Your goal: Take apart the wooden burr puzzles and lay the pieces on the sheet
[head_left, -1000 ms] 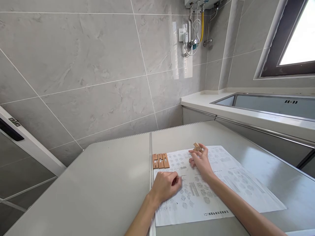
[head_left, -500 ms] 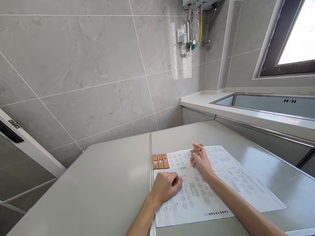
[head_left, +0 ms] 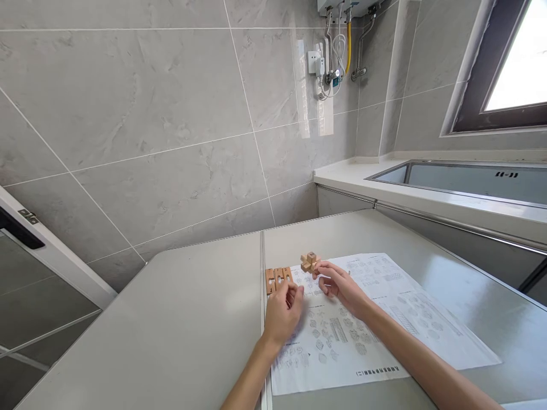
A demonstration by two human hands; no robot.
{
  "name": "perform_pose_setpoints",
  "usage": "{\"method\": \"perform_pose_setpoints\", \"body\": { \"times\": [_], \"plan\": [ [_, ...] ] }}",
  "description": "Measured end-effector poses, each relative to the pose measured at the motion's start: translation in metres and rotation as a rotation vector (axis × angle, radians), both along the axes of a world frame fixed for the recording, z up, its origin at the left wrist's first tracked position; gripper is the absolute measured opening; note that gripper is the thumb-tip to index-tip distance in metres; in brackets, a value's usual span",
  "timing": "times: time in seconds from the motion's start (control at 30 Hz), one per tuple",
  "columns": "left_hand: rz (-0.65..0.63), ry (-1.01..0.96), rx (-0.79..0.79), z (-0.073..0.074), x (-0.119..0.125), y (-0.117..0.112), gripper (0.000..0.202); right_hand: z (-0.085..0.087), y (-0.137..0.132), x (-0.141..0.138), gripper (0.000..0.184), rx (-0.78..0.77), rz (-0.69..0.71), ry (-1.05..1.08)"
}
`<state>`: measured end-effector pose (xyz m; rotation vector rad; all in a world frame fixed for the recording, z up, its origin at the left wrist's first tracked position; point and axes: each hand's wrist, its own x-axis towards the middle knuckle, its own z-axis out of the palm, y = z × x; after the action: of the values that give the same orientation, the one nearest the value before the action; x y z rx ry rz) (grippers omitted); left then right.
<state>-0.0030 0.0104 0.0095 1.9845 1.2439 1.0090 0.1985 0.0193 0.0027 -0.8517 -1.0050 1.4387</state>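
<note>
A: Starting with the head view: holding what, and where?

B: Pinching a pale-brown, interlocking cluster of squared wooden bars at the right side, using the fingertips of the bare right hand. Holding over the far left part of a broad white paper sheet printed with grey diagrams, just right of three flat, orange-brown wooden slats with cut-out slots. Leaving unclear whether touching the paper or hanging just above.

A: And doing what with the bare left hand?

B: Curling fingers toward thumb, leaving little gap, right at the near end of the slats. Not showing whether touching or gripping anything; being unable to tell.

A: Holding the cluster well: calling for what?

B: Probably needing a light pinch on opposite bar faces, without squeezing any bar loose. Likely gaining from supporting underneath with the left hand and turning slowly.

A: Noticing which materials and shapes?

B: Showing matte, straight-edged wood, stubby square ends pointing several ways. Contrasting with the thin slats, lying side by side. Lying beneath: thin paper, crossing a glossy light-grey tabletop. Rising behind: smooth, marbled grey wall tiles.
</note>
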Motion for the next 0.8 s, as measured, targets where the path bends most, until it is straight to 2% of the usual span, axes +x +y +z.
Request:
{"method": "perform_pose_setpoints", "body": {
  "times": [0.1, 0.2, 0.33, 0.4, 0.47, 0.53, 0.7, 0.8],
  "plan": [
    [0.061, -0.186, -0.09, 0.0003, 0.0009, 0.0028, 0.036, 0.0014, -0.0038, -0.0018, 0.027, 0.029, 0.212, 0.085],
    [0.023, -0.311, -0.176, -0.0032, 0.0004, 0.0065, 0.049, 0.0022, -0.0064, -0.0024, 0.03, 0.031, 0.347, 0.168],
    [-0.198, -0.392, -0.28, -0.0061, -0.0012, 0.0079, 0.066, -0.0009, -0.0072, -0.0007, 0.037, 0.039, 0.42, 0.251],
    [-0.326, -0.418, -0.287, -0.004, -0.0013, 0.0059, 0.071, -0.0042, -0.007, 0.0003, 0.039, 0.03, 0.469, 0.278],
    [-0.397, -0.417, -0.276, -0.0007, -0.0011, 0.0032, 0.07, -0.0069, -0.0069, 0.0008, 0.039, 0.016, 0.501, 0.293],
    [-0.394, -0.399, -0.273, 0.0014, -0.0008, 0.0014, 0.068, -0.0077, -0.007, 0.0005, 0.039, 0.006, 0.51, 0.299],
    [-0.231, -0.419, -0.267, -0.0027, -0.0017, 0.0038, 0.062, -0.0026, -0.0087, -0.0027, 0.036, -0.015, 0.494, 0.287],
    [-0.191, -0.405, -0.213, -0.0041, -0.0022, 0.005, 0.053, -0.0013, -0.0096, -0.0045, 0.029, -0.021, 0.473, 0.255]
  ]
}}
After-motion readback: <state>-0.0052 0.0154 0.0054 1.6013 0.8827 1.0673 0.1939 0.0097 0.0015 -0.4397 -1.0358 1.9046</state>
